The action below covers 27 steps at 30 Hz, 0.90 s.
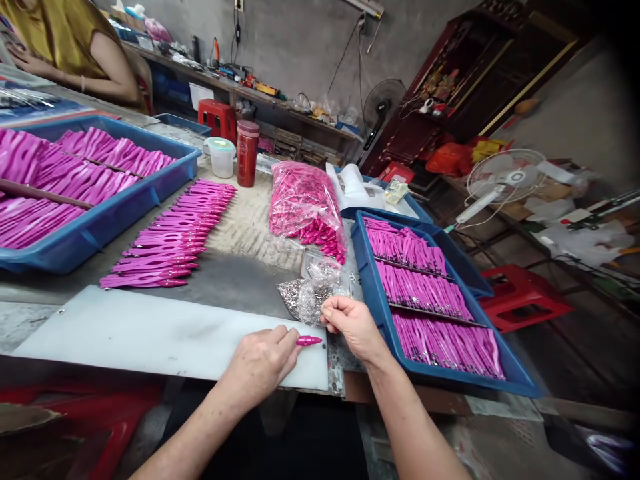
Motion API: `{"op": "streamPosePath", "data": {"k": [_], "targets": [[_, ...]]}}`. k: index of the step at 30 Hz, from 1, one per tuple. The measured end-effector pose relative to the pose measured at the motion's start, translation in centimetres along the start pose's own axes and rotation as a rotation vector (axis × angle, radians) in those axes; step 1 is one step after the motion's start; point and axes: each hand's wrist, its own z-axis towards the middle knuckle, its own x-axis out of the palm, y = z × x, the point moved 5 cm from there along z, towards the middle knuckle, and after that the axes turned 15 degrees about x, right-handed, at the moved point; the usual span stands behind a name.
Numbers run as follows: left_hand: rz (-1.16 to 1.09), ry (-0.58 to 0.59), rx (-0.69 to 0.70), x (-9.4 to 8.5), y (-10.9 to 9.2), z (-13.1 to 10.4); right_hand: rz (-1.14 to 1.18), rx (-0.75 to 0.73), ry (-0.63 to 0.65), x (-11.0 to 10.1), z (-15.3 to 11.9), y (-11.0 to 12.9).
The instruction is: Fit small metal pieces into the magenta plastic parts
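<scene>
My left hand [265, 363] is closed round a magenta piece [309, 341], whose pointed end sticks out to the right above the white board [165, 333]. The fingertips of my right hand [350, 323] are pinched together beside a clear plastic bag of small metal parts [305, 297]; whatever they hold is too small to make out. Behind this bag lies a larger clear bag of magenta pieces [307, 203]. A row of long magenta pieces [173, 230] lies on the table [240, 267], beyond the white board.
Blue trays of magenta pieces stand at the left [173, 175] and right [515, 385]. A red bottle [247, 153] and a lidded tub [221, 159] stand at the back. Another person [75, 50] sits at the far left. Red stools [523, 297] and a fan [510, 177] are at the right.
</scene>
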Motion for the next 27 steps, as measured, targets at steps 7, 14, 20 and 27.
{"op": "streamPosePath", "data": {"k": [7,14,20,27], "targets": [[0.001,0.003,0.005,0.0,-0.1,-0.1,-0.255,-0.234,-0.022,1.4,-2.4,0.5],[-0.009,-0.002,0.015,-0.1,-0.1,0.0,-0.369,-0.359,-0.032,2.6,-3.3,0.2],[-0.021,0.009,0.009,-0.2,-0.1,0.1,-0.446,-0.374,-0.045,2.7,-3.5,0.0],[-0.007,0.095,0.012,0.1,-0.3,0.2,-0.567,-0.442,-0.05,2.8,-4.0,0.3]]}}
